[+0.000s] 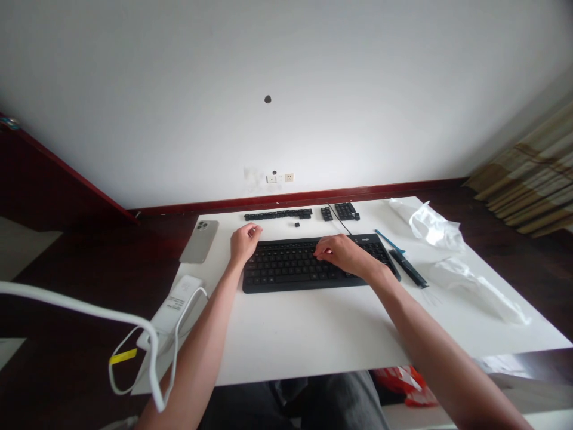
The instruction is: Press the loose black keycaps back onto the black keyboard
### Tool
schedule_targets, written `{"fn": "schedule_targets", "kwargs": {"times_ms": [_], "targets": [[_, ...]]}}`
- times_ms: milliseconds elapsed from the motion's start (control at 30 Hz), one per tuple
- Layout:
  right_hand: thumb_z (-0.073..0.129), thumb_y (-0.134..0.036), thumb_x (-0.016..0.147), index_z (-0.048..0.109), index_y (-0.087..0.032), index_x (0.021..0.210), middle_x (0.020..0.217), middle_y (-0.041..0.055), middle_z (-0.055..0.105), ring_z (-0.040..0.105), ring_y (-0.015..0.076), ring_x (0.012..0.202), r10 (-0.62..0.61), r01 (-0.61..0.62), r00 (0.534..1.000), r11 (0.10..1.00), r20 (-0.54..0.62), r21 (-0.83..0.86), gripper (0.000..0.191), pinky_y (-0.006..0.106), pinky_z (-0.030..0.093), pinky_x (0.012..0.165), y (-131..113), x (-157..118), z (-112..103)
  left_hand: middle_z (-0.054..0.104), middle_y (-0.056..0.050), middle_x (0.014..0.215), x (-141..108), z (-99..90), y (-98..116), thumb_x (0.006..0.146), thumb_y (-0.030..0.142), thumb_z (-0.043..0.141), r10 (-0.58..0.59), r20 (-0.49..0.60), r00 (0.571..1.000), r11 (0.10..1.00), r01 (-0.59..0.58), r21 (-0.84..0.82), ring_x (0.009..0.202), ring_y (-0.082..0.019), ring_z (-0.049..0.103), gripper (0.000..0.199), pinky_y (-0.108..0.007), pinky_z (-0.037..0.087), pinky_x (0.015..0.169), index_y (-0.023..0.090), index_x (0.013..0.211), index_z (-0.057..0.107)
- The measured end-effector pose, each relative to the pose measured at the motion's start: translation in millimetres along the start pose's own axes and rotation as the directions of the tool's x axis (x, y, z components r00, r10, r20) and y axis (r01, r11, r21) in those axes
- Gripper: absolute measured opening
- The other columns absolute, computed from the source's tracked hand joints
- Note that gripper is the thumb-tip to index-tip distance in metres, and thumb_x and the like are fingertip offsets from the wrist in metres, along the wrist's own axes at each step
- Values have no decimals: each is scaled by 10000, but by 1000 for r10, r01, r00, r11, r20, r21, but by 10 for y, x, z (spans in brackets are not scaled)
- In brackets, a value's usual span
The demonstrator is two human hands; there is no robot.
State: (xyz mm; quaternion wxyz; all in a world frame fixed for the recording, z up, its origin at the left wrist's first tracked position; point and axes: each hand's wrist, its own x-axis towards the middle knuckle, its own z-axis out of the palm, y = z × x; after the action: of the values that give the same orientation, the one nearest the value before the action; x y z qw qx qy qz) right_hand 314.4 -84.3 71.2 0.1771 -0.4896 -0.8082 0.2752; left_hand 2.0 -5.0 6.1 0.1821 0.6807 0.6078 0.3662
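Nearest the camera, below and left of the left forearm, a white adapter [172, 310] lies at the surface's [313, 334] near-left edge with its cable [89, 310] looping off the side; between the forearms the white top is bare, and under its near edge shows something orange [403, 382].

The right hand [342, 254] rests palm-down on the black keyboard [286, 269], fingers loosely curled onto the keys right of centre — gripping nothing that can be seen. The left hand [244, 242] sits just off the keyboard's far-left corner, fingers half-curled; whether it pinches something cannot be told. The keyboard lies flat between the two wrists, long side across.

Left of the left hand lies a phone [200, 240], face down; right of the right hand lies a dark tool [408, 267] beside the keyboard's end, with a blue strip [388, 240] by it, and further right crumpled plastic [436, 230].

Beyond both hands — a row of loose keycaps [277, 214], a single cap [296, 224] nearer the keyboard, and two small key clusters [342, 211]; the keyboard's wire [339, 221] runs between them.
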Motion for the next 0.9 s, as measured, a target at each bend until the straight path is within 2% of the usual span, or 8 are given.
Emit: {"fn": "schedule_targets", "kwargs": {"times_ms": [167,267,433,500,600,733,900], "targets": [[668,-140,828,820,-216,861,855,9,807,756,190,848,143,-147,988,985,52,87,173,258,576,807,41,103,-44,731,-19,776,3,3,-8,918,445,571,-7,6,1000,1000,8,-6,709,-184,629,286,-272,409,684,240,859,761],[715,-186,795,829,-226,849,824,5,803,750,201,850,214,-222,971,972,110,75,133,258,565,792,65,183,-74,734,-24,780,-3,-1,-3,920,441,569,-9,3,1000,1000,9,-1,720,-189,637,283,-272,409,684,242,858,761],[752,-216,778,819,-236,828,846,14,794,728,203,850,308,-289,928,950,211,-114,86,263,520,731,-36,335,-134,747,-37,805,-12,-15,20,924,426,558,-7,11,1000,1000,6,10,742,-198,649,282,-275,411,689,242,858,761],[779,-234,771,811,-234,839,895,26,796,726,215,867,358,-309,894,928,269,-210,75,275,509,716,-118,410,-166,743,-31,792,-13,-19,24,923,422,559,-2,11,1000,1000,2,10,733,-195,648,277,-274,407,681,244,852,760],[844,-281,735,806,-223,942,996,60,794,728,255,915,458,-343,827,871,327,-352,218,301,511,714,-221,531,-220,733,-19,771,-14,-22,24,923,421,563,-3,11,1000,1000,3,11,724,-189,644,272,-271,404,676,247,854,760],[908,-334,672,782,-233,1100,1207,99,747,704,328,1079,561,-405,755,806,339,-432,457,363,544,823,-278,675,-290,731,-16,769,-18,-26,26,919,416,568,-10,13,1000,1000,10,16,725,-187,640,264,-270,401,680,251,861,765],[954,-359,586,731,-182,1229,1325,172,686,662,416,1150,611,-433,714,770,342,-469,704,486,563,870,-324,798,-323,726,-15,762,-22,-33,29,920,412,564,-6,14,1000,1000,6,8,716,-188,635,263,-271,396,676,253,858,765]]}}
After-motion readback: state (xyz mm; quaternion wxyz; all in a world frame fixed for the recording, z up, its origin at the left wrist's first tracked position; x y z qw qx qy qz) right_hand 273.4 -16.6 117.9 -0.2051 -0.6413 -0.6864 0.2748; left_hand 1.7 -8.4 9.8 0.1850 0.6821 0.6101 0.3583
